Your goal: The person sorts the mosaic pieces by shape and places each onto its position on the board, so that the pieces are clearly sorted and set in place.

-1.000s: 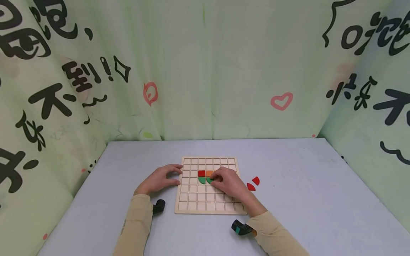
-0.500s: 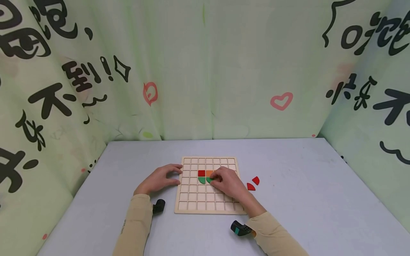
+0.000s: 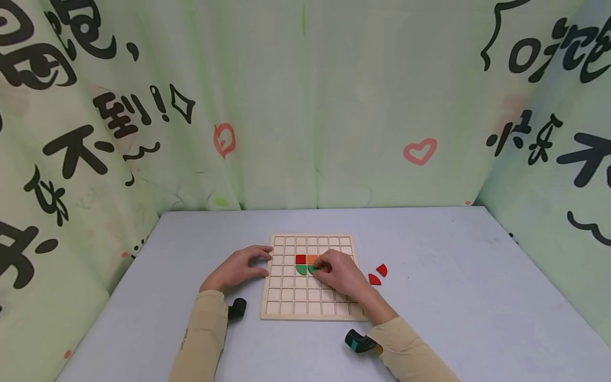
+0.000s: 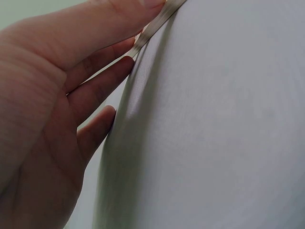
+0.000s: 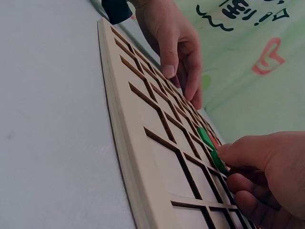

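Observation:
A wooden grid board (image 3: 286,294) lies on the table. In its cells sit a red square tile (image 3: 300,259), an orange tile (image 3: 312,259) partly behind my fingers, and a green quarter-circle tile (image 3: 301,269). My right hand (image 3: 342,271) pinches a second green quarter-circle tile (image 5: 220,163) at the cell beside the first; its far part is hidden by the fingertips. With thumb and fingers spread, my left hand (image 3: 240,268) touches the board's left edge. The left wrist view shows those fingertips (image 4: 108,113) along the rim.
Two red quarter-circle tiles (image 3: 374,279) lie on the table (image 3: 444,297) just right of the board, near my right forearm. Black wrist cameras (image 3: 360,341) hang under both sleeves. A printed curtain (image 3: 305,106) encloses the table's back and sides.

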`<action>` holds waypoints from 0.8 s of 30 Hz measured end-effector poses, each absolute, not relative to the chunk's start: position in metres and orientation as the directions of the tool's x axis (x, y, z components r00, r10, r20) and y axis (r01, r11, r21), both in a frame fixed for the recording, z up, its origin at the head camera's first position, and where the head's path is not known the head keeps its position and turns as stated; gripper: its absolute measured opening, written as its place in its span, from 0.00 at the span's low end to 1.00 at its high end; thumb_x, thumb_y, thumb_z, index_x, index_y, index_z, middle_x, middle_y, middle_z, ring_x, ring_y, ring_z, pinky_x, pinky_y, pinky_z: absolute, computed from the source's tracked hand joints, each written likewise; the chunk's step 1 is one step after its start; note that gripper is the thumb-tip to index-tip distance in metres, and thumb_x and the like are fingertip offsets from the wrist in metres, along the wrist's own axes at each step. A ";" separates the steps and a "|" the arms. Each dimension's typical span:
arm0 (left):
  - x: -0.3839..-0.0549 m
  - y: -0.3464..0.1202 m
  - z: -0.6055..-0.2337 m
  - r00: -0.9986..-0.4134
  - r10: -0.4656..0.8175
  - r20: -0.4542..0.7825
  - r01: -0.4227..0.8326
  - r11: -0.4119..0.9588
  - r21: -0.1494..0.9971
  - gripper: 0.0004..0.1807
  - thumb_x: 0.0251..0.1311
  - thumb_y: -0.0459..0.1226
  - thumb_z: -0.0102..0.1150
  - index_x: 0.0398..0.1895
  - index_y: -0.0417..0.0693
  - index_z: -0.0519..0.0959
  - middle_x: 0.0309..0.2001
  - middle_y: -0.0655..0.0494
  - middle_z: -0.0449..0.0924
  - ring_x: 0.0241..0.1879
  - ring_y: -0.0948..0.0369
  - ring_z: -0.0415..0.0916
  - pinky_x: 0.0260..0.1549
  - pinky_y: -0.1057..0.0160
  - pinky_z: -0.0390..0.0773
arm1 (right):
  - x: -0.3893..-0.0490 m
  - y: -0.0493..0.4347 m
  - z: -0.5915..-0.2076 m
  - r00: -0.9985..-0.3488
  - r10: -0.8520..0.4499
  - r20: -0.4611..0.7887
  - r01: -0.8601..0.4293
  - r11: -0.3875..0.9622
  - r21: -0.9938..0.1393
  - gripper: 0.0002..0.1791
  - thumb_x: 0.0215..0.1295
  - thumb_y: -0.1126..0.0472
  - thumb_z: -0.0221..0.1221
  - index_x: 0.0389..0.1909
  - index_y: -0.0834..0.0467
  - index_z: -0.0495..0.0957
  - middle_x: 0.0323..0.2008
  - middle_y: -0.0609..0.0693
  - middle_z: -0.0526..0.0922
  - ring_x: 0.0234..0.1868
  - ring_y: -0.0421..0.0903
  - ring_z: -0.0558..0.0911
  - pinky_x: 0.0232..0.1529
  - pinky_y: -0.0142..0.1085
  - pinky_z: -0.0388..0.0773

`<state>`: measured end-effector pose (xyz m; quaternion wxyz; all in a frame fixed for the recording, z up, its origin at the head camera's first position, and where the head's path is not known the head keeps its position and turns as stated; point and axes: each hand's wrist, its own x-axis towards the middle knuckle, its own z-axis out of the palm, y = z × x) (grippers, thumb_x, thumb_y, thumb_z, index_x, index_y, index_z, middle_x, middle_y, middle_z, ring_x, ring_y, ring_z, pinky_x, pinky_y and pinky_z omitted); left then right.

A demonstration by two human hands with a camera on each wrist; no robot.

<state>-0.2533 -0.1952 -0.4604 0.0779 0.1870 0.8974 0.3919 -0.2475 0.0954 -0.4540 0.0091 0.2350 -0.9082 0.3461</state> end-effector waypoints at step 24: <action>-0.252 -0.193 -0.461 -0.920 0.392 0.004 0.272 0.633 0.725 0.20 0.56 0.39 0.70 0.52 0.46 0.80 0.67 0.55 0.70 0.70 0.52 0.61 0.68 0.51 0.61 | -0.246 0.097 -0.454 -0.890 -0.415 0.190 -0.435 0.647 -0.626 0.05 0.58 0.66 0.67 0.36 0.58 0.85 0.34 0.46 0.79 0.31 0.39 0.74 0.33 0.30 0.76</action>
